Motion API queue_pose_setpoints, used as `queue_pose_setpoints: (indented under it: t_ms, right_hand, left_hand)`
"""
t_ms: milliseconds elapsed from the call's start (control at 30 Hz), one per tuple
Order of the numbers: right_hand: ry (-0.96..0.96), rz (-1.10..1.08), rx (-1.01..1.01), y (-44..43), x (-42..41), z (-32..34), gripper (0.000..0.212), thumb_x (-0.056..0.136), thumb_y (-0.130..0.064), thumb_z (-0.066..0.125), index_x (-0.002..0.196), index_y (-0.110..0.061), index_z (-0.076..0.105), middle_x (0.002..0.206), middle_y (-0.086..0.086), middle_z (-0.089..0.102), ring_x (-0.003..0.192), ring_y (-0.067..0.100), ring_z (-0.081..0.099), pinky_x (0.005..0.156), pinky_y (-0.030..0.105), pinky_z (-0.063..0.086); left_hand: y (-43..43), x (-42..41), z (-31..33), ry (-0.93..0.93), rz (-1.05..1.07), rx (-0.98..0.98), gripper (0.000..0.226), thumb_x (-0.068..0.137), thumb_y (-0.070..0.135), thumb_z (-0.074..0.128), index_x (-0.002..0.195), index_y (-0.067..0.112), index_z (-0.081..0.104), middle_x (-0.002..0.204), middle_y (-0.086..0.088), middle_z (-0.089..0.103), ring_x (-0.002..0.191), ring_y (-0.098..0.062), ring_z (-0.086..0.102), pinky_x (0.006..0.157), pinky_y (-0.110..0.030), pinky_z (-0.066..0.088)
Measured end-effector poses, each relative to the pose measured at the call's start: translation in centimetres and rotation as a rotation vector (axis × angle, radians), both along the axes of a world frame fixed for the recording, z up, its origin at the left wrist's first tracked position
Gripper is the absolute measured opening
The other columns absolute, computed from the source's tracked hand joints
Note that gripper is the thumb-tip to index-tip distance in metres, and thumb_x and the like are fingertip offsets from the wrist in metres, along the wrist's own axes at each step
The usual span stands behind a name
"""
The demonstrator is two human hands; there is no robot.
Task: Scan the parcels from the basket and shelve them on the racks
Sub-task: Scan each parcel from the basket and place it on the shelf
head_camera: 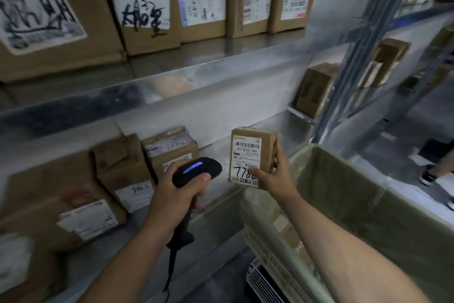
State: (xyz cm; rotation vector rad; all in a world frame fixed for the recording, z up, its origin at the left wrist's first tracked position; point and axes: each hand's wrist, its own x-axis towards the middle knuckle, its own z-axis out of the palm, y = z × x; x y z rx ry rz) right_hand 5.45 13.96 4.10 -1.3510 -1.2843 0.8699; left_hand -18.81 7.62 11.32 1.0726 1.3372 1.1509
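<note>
Right hand [275, 176] is up, thumb pressed on the label's [246, 155] lower corner, fingers curled round the far edge, gripping a small cardboard parcel [266, 148] upright, label facing us. At its 9 o'clock the left hand [175, 196] is wrapped tight round the grip of a black barcode scanner [199, 170], blue light glowing on top, its head just beside the parcel. The parcel hangs in front of the lower rack shelf [218, 219], above the lined basket [363, 214] at 4 o'clock. Shelved boxes [169, 150] sit at 9 o'clock, bigger labelled cartons [147, 40] at 12.
</note>
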Motion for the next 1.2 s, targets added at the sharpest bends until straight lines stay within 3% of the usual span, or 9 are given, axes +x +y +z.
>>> queue_pose_setpoints:
  t_ms: [100, 200, 367, 433, 533, 667, 733, 900, 1200]
  right_hand:
    - [0.045, 0.118, 0.005, 2.2, -1.5, 1.1, 0.079, 0.082, 0.013, 0.073, 0.14, -0.027, 0.036, 0.114, -0.021, 0.059, 0.093, -0.018, 0.063, 0.07, 0.012, 0.056]
    - [0.038, 0.196, -0.015, 4.4, -2.5, 0.8, 0.086, 0.084, 0.011, 0.072, 0.137, -0.042, 0.03, 0.113, -0.023, 0.055, 0.092, -0.019, 0.062, 0.068, 0.012, 0.055]
    - [0.002, 0.287, -0.095, 7.4, -3.3, -0.4, 0.096, 0.084, -0.002, 0.078, 0.127, -0.067, 0.022, 0.113, -0.027, 0.056, 0.095, -0.013, 0.063, 0.084, 0.034, 0.062]
    - [-0.001, 0.317, -0.124, 8.1, -3.7, -0.8, 0.098, 0.083, -0.003, 0.079, 0.121, -0.075, 0.025, 0.112, -0.028, 0.058, 0.1, -0.002, 0.064, 0.088, 0.047, 0.061]
    - [0.007, 0.333, -0.15, 8.9, -3.8, -1.8, 0.103, 0.082, -0.004, 0.08, 0.115, -0.085, 0.025, 0.12, -0.025, 0.058, 0.117, 0.013, 0.062, 0.088, 0.051, 0.06]
    - [-0.006, 0.382, -0.181, 9.5, -3.9, -3.2, 0.109, 0.082, 0.003, 0.078, 0.141, -0.065, 0.016, 0.132, -0.013, 0.058, 0.123, 0.016, 0.059, 0.085, 0.034, 0.061]
    - [-0.004, 0.4, -0.198, 10.0, -4.1, -3.6, 0.11, 0.081, 0.001, 0.08, 0.15, -0.057, 0.017, 0.134, -0.008, 0.06, 0.123, 0.016, 0.061, 0.089, 0.039, 0.061]
    - [0.007, 0.444, -0.182, 11.5, -4.6, -4.0, 0.1, 0.075, -0.006, 0.087, 0.144, -0.053, 0.032, 0.121, -0.009, 0.071, 0.109, 0.012, 0.07, 0.087, 0.042, 0.061]
    - [-0.039, 0.417, -0.212, 13.2, -5.2, -4.2, 0.096, 0.075, 0.0, 0.085, 0.148, -0.04, 0.037, 0.122, -0.007, 0.069, 0.112, 0.013, 0.066, 0.091, 0.034, 0.059]
  left_hand:
    - [1.0, -0.9, 0.4, 0.035, 0.077, 0.032, 0.029, 0.089, 0.025, 0.077, 0.115, 0.031, 0.066, 0.072, -0.003, 0.073, 0.061, -0.02, 0.065, 0.064, -0.039, 0.056]
    - [1.9, -1.4, 0.6, 0.023, 0.151, 0.056, 0.029, 0.089, 0.021, 0.076, 0.113, 0.033, 0.065, 0.075, -0.005, 0.073, 0.062, -0.021, 0.065, 0.061, -0.035, 0.056]
    - [2.7, -1.6, 0.3, 0.027, 0.252, 0.07, 0.036, 0.088, 0.018, 0.079, 0.116, 0.035, 0.065, 0.086, -0.008, 0.074, 0.066, -0.022, 0.068, 0.063, -0.036, 0.055]
    - [2.7, -1.7, 0.0, 0.043, 0.281, 0.061, 0.038, 0.088, 0.018, 0.079, 0.118, 0.038, 0.064, 0.095, -0.008, 0.074, 0.069, -0.024, 0.07, 0.064, -0.036, 0.056]
    - [2.5, -1.8, -0.3, 0.073, 0.327, 0.054, 0.041, 0.086, 0.022, 0.082, 0.117, 0.042, 0.065, 0.101, -0.003, 0.075, 0.076, -0.025, 0.075, 0.066, -0.036, 0.059]
    - [2.3, -1.8, -0.6, 0.048, 0.37, 0.033, 0.043, 0.078, 0.027, 0.085, 0.115, 0.04, 0.066, 0.099, -0.011, 0.074, 0.066, -0.025, 0.068, 0.065, -0.038, 0.057]
    - [2.3, -1.5, -0.7, 0.043, 0.39, 0.019, 0.05, 0.069, 0.035, 0.082, 0.116, 0.039, 0.066, 0.098, -0.012, 0.073, 0.066, -0.023, 0.068, 0.064, -0.036, 0.057]
    - [2.3, -1.0, -0.6, 0.055, 0.418, 0.024, 0.044, 0.081, 0.022, 0.087, 0.117, 0.036, 0.065, 0.102, -0.015, 0.073, 0.07, -0.023, 0.069, 0.06, -0.032, 0.055]
    - [2.1, -0.8, -0.2, 0.046, 0.458, 0.04, 0.064, 0.05, 0.053, 0.083, 0.111, 0.043, 0.068, 0.099, -0.012, 0.072, 0.071, -0.022, 0.069, 0.06, -0.033, 0.054]
